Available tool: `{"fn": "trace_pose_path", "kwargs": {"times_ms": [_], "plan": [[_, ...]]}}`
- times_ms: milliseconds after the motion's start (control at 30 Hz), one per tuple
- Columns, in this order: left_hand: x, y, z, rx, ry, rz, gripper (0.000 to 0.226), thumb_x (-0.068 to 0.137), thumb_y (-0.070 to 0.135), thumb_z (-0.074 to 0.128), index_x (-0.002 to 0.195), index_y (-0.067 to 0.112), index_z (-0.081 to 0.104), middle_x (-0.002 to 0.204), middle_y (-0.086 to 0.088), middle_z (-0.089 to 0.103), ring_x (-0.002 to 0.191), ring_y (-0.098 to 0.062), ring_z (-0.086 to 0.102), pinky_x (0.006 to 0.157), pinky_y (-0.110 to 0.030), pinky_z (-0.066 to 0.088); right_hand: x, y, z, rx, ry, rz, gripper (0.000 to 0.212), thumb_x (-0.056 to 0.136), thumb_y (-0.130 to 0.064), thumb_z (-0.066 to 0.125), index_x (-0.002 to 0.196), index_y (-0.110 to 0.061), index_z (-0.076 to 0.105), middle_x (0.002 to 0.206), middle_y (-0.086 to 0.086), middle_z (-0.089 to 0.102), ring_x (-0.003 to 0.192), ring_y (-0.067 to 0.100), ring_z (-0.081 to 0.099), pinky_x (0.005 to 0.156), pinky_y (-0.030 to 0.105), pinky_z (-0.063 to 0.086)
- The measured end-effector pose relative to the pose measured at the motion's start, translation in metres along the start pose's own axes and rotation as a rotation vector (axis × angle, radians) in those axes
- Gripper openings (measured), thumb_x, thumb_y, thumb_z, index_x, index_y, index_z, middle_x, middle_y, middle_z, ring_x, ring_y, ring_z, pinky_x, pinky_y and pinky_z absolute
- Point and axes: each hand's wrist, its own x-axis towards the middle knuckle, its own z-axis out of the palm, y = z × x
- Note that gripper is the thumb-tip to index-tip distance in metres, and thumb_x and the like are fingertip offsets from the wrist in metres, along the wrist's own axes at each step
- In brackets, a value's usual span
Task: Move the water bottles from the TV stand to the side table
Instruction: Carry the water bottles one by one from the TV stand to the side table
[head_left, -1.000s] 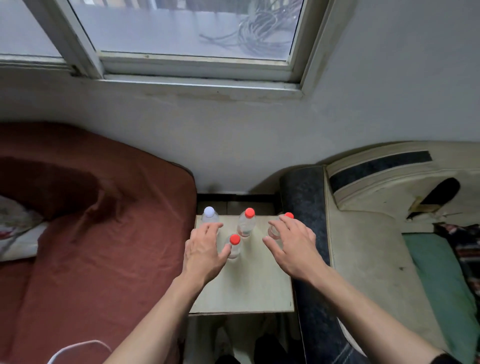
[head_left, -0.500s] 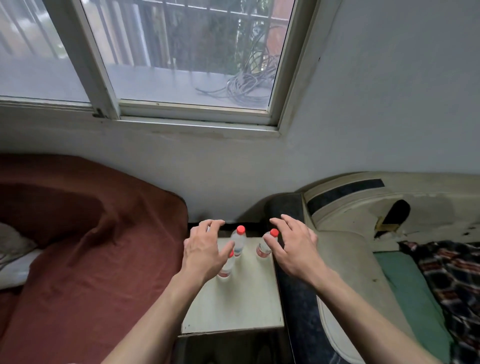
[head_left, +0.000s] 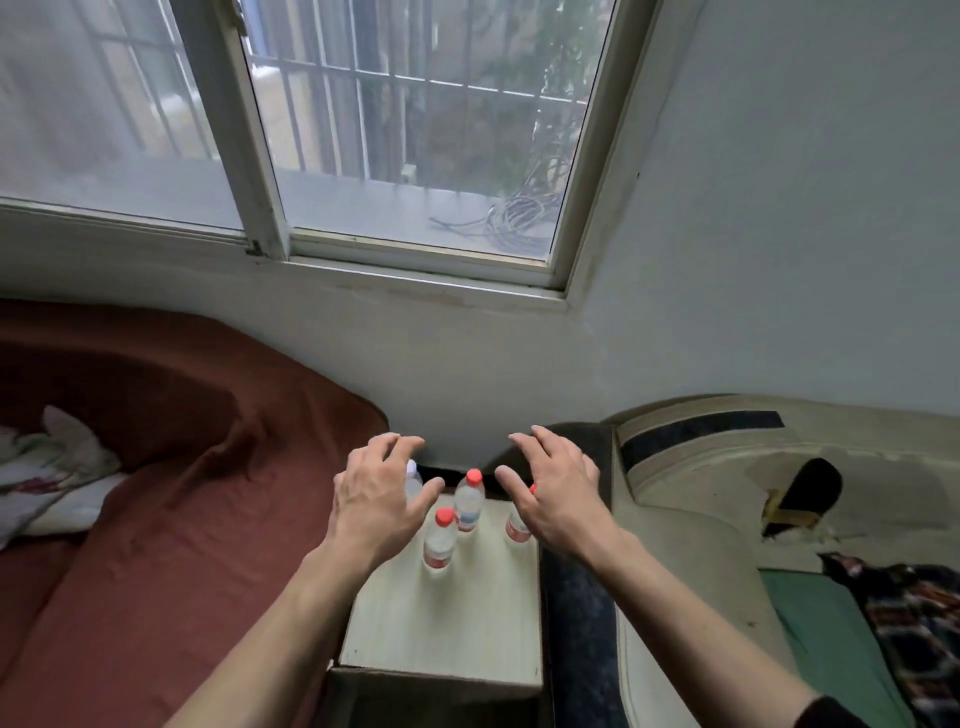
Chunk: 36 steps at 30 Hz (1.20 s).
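Observation:
Several small clear water bottles stand upright at the far end of a pale side table (head_left: 447, 623). Two with red caps are in plain view, one nearer (head_left: 440, 540) and one behind it (head_left: 469, 501). A white-capped bottle (head_left: 414, 480) is half hidden behind my left hand (head_left: 376, 501), which hovers with fingers spread and holds nothing. Another red-capped bottle (head_left: 517, 527) is mostly covered by my right hand (head_left: 556, 493), also spread and empty. The TV stand is out of view.
A bed with a dark red cover (head_left: 156, 519) borders the table on the left, with a patterned pillow (head_left: 47, 478) on it. A worn cream sofa (head_left: 727, 493) with a green cushion (head_left: 831, 649) is on the right. A window (head_left: 395, 130) sits above.
The camera has tilted upward, showing more of the window. Both hands have lifted slightly off the bottles and stay spread above them; the bottles stand where they were.

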Motion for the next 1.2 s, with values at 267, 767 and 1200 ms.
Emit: {"fn": "trace_pose_path", "kwargs": {"times_ms": [267,767,1200], "plan": [[-0.062,0.024,-0.016,0.112,0.043,-0.172,0.068,0.075,0.069,0.046,0.130,0.030,0.059,0.134,0.003,0.055,0.114,-0.030,0.057,0.092,-0.046,0.050,-0.017,0.007,0.004,0.073,-0.071,-0.206,0.056,0.096,-0.057,0.038,0.146,-0.031,0.039,0.158,0.001,0.030,0.145,0.022,0.023,0.118,0.046,0.017],[-0.256,-0.028,-0.105,0.137,0.273,-0.543,0.069,0.079,0.067,0.049,0.135,0.027,0.055,0.136,0.002,0.054,0.119,-0.027,0.056,0.103,-0.040,0.045,-0.119,-0.125,0.042,0.011,-0.200,-0.615,0.055,0.096,-0.059,0.038,0.145,-0.035,0.038,0.159,-0.003,0.027,0.146,0.022,0.023,0.118,0.045,0.020],[-0.561,-0.137,-0.217,0.113,0.541,-0.855,0.058,0.090,0.055,0.059,0.140,0.028,0.049,0.148,0.002,0.043,0.133,-0.024,0.046,0.107,-0.039,0.042,-0.367,-0.346,0.107,-0.015,-0.329,-1.056,0.059,0.093,-0.063,0.035,0.144,-0.033,0.038,0.155,-0.001,0.032,0.143,0.028,0.027,0.115,0.050,0.023]]}}
